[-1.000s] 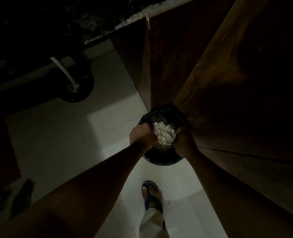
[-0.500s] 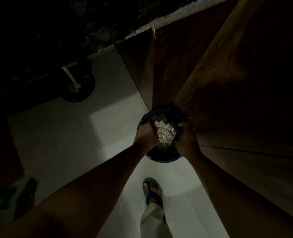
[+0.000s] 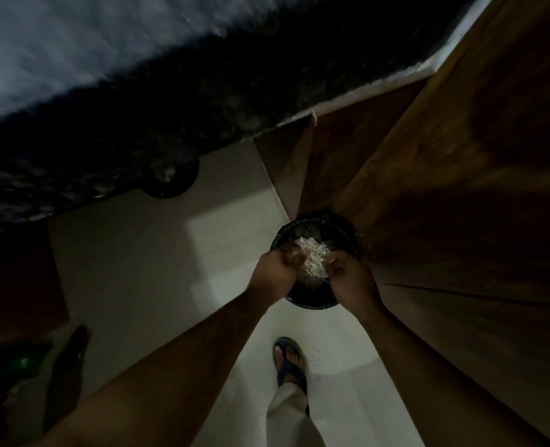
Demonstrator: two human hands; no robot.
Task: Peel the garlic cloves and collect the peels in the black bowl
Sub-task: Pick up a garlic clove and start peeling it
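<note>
Brown wooden panelling (image 3: 460, 188) fills the right side of the dim view, its slabs running down toward the middle. Pale tiled floor (image 3: 144, 269) spreads across the centre and left, with a brighter patch of light on it just left of the bowl. A dark speckled stone slab (image 3: 138, 124) crosses the top left, blurred, and a round black object (image 3: 170, 179) sits on the floor at its lower edge; what it is cannot be told. At the lower left lie a dark shoe-like shape (image 3: 70, 366) and something with a small green glint (image 3: 23, 362).

Two bare forearms reach up from the bottom edge. Between them stands a foot in a dark blue flip-flop sandal (image 3: 289, 366) on the floor, with a pale trouser leg (image 3: 289, 414) below it.

Round black bowl (image 3: 315, 230) sits low against the foot of the wooden panelling, by the panelling's corner. Left hand (image 3: 273, 269) is over the bowl's left rim, curled in a clenched grip, and the right hand (image 3: 354, 275) is over the right rim, its fingers bent inward. Between the two hands is a clump of pale, shredded garlic peels (image 3: 312, 256), pressed from both sides above the bowl's hollow. A few pale flecks (image 3: 362, 238) lie at the bowl's right rim against the wood.
</note>
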